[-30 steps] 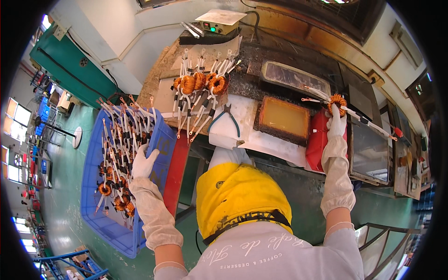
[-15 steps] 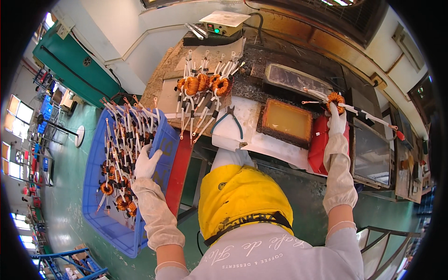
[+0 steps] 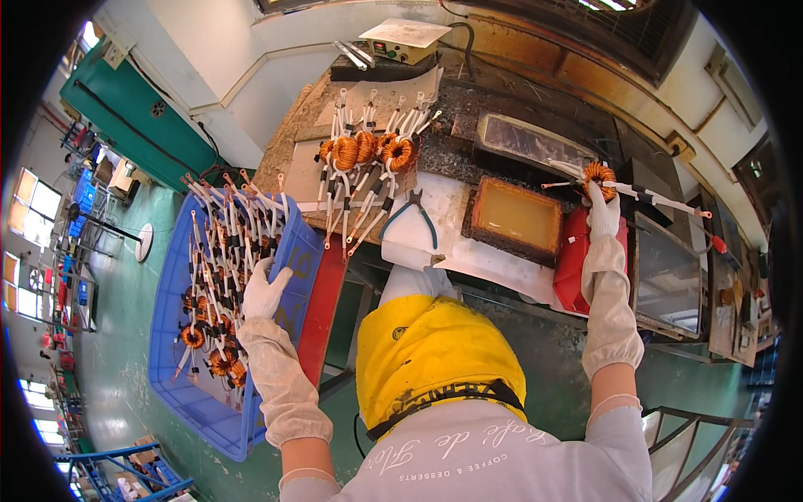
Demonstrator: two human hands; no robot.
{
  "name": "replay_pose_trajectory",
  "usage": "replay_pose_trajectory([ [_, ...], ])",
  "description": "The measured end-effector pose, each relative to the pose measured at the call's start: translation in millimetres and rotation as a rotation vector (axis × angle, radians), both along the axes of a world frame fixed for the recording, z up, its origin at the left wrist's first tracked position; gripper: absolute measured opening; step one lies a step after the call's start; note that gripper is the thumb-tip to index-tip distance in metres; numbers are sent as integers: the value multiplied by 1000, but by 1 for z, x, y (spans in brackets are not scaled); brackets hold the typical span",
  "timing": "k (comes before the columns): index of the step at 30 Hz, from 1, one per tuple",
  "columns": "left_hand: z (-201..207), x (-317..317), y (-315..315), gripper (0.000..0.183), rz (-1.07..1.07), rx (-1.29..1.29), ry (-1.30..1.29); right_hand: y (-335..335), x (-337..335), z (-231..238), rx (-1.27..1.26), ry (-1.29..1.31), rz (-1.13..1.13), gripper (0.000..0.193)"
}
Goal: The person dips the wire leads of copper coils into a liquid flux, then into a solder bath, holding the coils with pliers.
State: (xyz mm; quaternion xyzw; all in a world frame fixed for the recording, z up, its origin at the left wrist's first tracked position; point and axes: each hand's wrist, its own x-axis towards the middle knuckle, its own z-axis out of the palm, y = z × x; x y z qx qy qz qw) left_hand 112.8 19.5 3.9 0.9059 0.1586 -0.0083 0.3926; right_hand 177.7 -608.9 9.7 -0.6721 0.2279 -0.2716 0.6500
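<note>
My right hand (image 3: 603, 215), in a white glove, is closed on an orange-wound toroidal coil (image 3: 598, 176) above the right end of the bench. White sleeved leads with copper lugs stick out from both sides of this coil. Below that hand sits a red box (image 3: 572, 261). My left hand (image 3: 263, 293), also gloved, is at the right side of a blue plastic bin (image 3: 288, 266), its thumb spread from its fingers. Many similar coils with white and black sleeved leads (image 3: 219, 243) fill the bin. Whether the left fingertips touch a lead cannot be told.
More toroidal coils (image 3: 365, 151) stand grouped on the bench. Blue-handled pliers (image 3: 410, 219) lie on white sheet. Right of them is a crusted tray of amber liquid (image 3: 516, 219), with a long dark rectangular tray (image 3: 535, 144) behind. A small control box (image 3: 405, 42) stands at the back.
The coil in my right hand has tilted slightly, and its right-hand lead sits a little higher. The control box's green light has gone out. My left hand has barely moved.
</note>
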Motion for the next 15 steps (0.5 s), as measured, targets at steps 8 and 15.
replay_pose_trajectory([
  [8,-6,2,5,67,0,75,24,-1,3,-3,-34,-18,-29,35],
  [15,-6,2,6,66,5,82,35,0,0,-1,-36,3,-8,32],
])
